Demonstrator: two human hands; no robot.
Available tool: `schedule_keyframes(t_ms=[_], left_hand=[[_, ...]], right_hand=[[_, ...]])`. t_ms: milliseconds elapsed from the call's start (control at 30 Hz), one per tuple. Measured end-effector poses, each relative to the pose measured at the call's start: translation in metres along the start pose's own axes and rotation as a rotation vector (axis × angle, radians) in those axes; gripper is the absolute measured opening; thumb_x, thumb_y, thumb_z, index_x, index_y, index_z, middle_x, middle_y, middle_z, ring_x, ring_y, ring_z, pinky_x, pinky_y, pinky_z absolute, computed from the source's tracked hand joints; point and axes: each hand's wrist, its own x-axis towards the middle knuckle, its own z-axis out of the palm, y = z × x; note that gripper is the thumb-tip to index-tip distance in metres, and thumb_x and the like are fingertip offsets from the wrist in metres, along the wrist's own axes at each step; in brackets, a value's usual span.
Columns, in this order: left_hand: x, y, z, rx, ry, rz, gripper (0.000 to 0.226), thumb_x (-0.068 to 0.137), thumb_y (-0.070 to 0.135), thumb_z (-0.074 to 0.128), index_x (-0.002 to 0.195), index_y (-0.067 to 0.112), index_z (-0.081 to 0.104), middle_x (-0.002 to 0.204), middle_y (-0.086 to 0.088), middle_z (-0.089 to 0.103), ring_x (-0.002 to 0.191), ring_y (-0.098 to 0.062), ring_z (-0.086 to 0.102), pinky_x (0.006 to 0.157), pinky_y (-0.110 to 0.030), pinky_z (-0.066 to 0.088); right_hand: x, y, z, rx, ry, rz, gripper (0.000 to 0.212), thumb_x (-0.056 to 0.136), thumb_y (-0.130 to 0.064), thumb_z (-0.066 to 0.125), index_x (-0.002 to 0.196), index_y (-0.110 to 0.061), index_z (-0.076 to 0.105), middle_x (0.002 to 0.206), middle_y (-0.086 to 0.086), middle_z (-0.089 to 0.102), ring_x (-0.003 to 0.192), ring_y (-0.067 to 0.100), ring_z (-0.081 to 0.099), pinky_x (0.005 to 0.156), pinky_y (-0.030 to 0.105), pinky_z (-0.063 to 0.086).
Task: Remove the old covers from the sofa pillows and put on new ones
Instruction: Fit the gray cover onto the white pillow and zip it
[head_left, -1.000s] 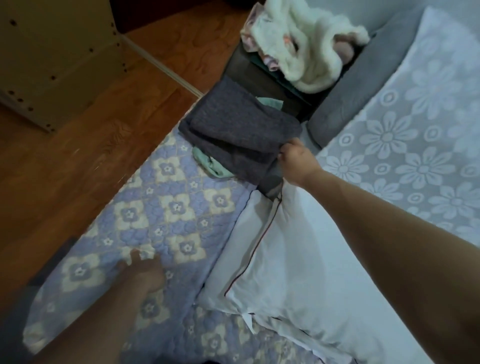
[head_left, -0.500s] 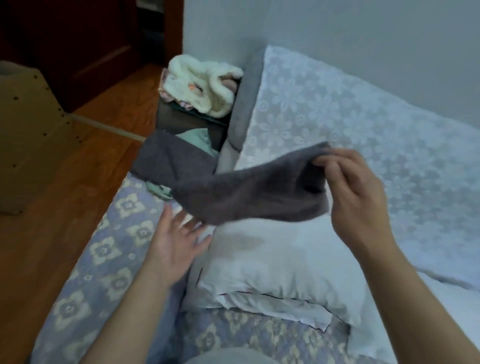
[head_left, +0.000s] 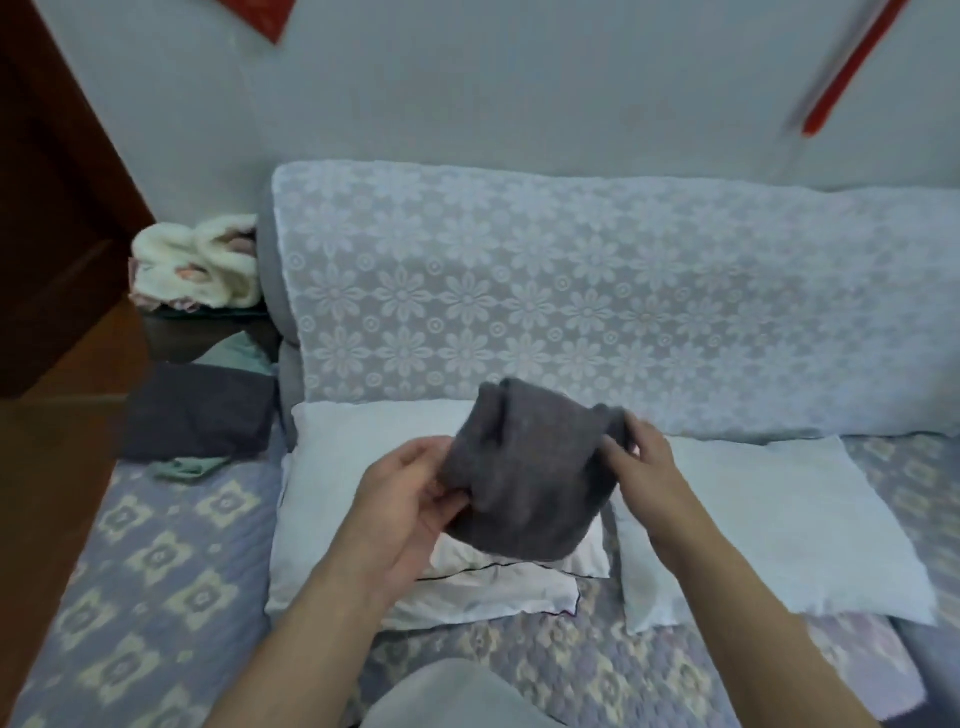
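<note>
I hold a soft, nubbly grey cover (head_left: 524, 478), bunched into a rounded pouch, just above the left white pillow (head_left: 358, 467); my left hand (head_left: 410, 499) pinches its lower left edge and my right hand (head_left: 641, 457) pinches its upper right corner. A second plain white pillow (head_left: 769, 525) lies just right of that pillow, on the quilted lilac sofa seat (head_left: 171, 561) with its flower squares. Left of the pillow sits a folded dark grey cloth (head_left: 197, 410), and behind it rises the lacy floral backrest (head_left: 571, 291).
</note>
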Motion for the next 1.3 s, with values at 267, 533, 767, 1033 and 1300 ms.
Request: schedule_keyframes(t_ms=[267, 533, 767, 1033, 1300], left_hand=[[-0.018, -0.091, 0.062, 0.32, 0.111, 0.036, 0.023, 0.085, -0.013, 0.067, 0.101, 0.003, 0.067, 0.081, -0.012, 0.068, 0.076, -0.023, 0.069, 0.076, -0.036, 0.059], [-0.051, -0.144, 0.055, 0.461, 0.133, -0.174, 0.056, 0.054, -0.004, 0.073, 0.107, 0.004, 0.054, 0.081, -0.006, 0.07, 0.078, -0.022, 0.067, 0.087, -0.048, 0.06], [-0.06, -0.146, 0.058, 0.558, 0.149, -0.082, 0.032, 0.08, -0.016, 0.066, 0.101, 0.007, 0.057, 0.087, -0.011, 0.07, 0.068, -0.026, 0.069, 0.069, -0.04, 0.06], [-0.051, -0.127, 0.033, 1.685, -0.065, 0.67, 0.009, 0.092, 0.036, 0.059, 0.1, 0.033, 0.063, 0.102, 0.017, 0.057, 0.103, -0.012, 0.046, 0.085, -0.031, 0.043], [-0.044, -0.098, 0.033, 1.195, 0.141, 0.542, 0.009, 0.103, 0.022, 0.052, 0.096, 0.029, 0.054, 0.075, 0.007, 0.067, 0.069, -0.015, 0.062, 0.066, -0.038, 0.048]], right_hand=[[-0.036, 0.042, -0.014, 0.567, -0.521, 0.366, 0.037, 0.102, -0.036, 0.047, 0.115, -0.007, 0.065, 0.097, 0.009, 0.074, 0.078, 0.02, 0.069, 0.074, 0.035, 0.059], [-0.043, 0.1, -0.012, 0.577, -0.359, 0.563, 0.017, 0.096, -0.007, 0.055, 0.103, 0.005, 0.064, 0.097, 0.029, 0.065, 0.086, 0.036, 0.059, 0.07, 0.042, 0.047], [-0.047, 0.085, -0.012, 0.543, -0.516, 0.621, 0.027, 0.072, -0.001, 0.058, 0.099, 0.0, 0.053, 0.085, 0.021, 0.052, 0.062, 0.029, 0.049, 0.053, 0.036, 0.043], [-0.052, 0.071, -0.011, 0.683, -0.449, 0.657, 0.038, 0.093, 0.012, 0.045, 0.129, 0.016, 0.054, 0.099, 0.027, 0.065, 0.074, 0.03, 0.067, 0.058, 0.033, 0.058], [-0.072, 0.05, -0.005, 0.63, -0.573, 0.406, 0.034, 0.096, -0.002, 0.055, 0.13, 0.004, 0.061, 0.125, 0.024, 0.066, 0.119, 0.037, 0.062, 0.107, 0.044, 0.047]])
